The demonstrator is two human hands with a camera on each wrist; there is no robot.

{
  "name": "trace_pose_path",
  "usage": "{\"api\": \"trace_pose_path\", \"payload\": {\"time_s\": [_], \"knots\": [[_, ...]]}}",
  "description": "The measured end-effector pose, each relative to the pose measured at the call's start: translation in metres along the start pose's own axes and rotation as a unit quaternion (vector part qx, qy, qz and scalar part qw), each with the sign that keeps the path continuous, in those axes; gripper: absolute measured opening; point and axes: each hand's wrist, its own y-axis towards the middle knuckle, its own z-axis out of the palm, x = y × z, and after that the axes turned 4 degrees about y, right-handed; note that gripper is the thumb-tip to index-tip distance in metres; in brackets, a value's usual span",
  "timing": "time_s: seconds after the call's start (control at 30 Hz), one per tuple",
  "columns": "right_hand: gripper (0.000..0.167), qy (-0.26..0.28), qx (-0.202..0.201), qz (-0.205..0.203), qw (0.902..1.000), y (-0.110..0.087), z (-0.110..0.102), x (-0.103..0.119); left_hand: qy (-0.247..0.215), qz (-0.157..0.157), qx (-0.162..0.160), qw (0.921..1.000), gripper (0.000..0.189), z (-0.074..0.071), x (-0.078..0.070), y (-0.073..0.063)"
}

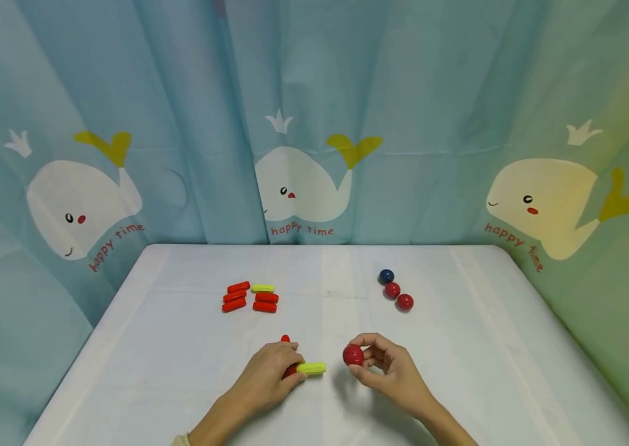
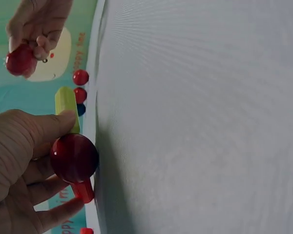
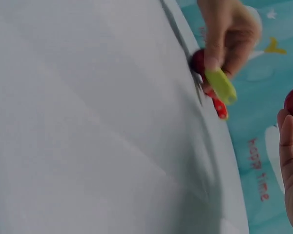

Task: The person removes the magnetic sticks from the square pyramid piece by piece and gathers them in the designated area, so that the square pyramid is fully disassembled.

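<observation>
Over the front middle of the table, my left hand (image 1: 271,376) grips a small joined piece. In the left wrist view that piece is a dark red ball (image 2: 74,158) with a yellow-green rod (image 2: 66,105) on one side and a red rod (image 2: 83,191) on the other. The thumb presses on the yellow-green rod, which points toward my right hand in the head view. My right hand (image 1: 391,370) pinches a second glossy red ball (image 1: 353,355) between thumb and fingers, just right of the yellow-green rod's end and apart from it.
Behind my left hand lie several red rods (image 1: 234,305) and one yellow-green rod (image 1: 263,288) in two short stacks. To the back right, a dark blue ball (image 1: 386,276) and two red balls (image 1: 405,302) form a slanting row. A blue curtain (image 1: 426,80) hangs behind the white table (image 1: 180,347).
</observation>
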Motion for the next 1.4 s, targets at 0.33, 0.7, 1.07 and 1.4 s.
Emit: {"api": "trace_pose_path", "payload": {"time_s": [0.33,0.7,1.07,1.4], "knots": [[0.032,-0.071,-0.038,0.018,0.9966,-0.001,-0.022,-0.007,-0.042,-0.024,0.008,0.9988,0.013,0.002,0.0,0.0],[0.033,-0.155,-0.142,0.043,0.9768,0.02,-0.062,-0.014,-0.042,-0.021,0.015,0.9988,0.014,0.001,-0.001,0.0],[0.04,-0.327,-0.133,0.022,0.9354,0.053,-0.072,-0.029,-0.048,-0.027,0.028,0.9981,0.015,-0.001,-0.002,0.001],[0.037,-0.429,-0.105,0.017,0.897,0.067,-0.077,-0.036,-0.048,-0.033,0.031,0.9978,0.015,-0.002,-0.002,0.0]]}}
